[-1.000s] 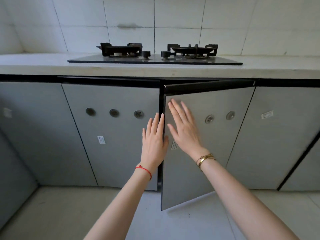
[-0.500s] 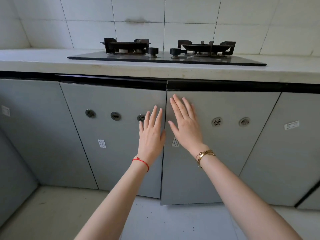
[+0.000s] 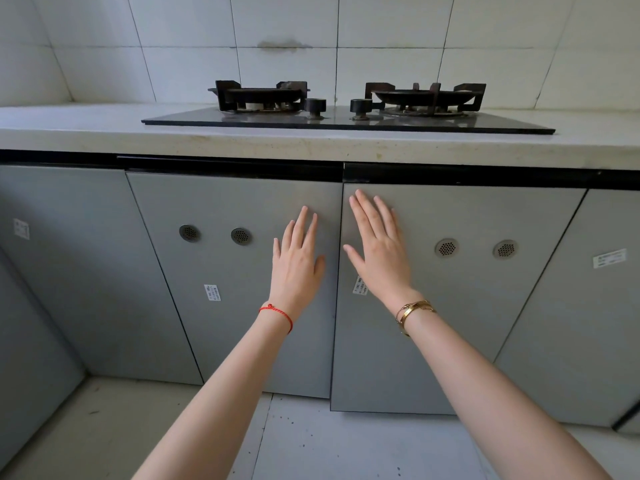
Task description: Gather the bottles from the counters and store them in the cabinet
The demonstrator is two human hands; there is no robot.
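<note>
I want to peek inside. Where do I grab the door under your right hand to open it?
No knob or handle shows on the right door. Its free edge probably runs along the middle seam beside the left door. The black strip across the top looks like a recessed pull. Hook fingertips there near the seam, from above, and pull toward you. The right hand lies flat on it.

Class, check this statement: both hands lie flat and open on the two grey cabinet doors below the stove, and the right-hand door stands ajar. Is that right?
Not quite. The head view shows the right-hand door shut, flush with the left-hand door. The rest holds: the left hand and right hand lie flat and open on the doors below the stove.
</note>
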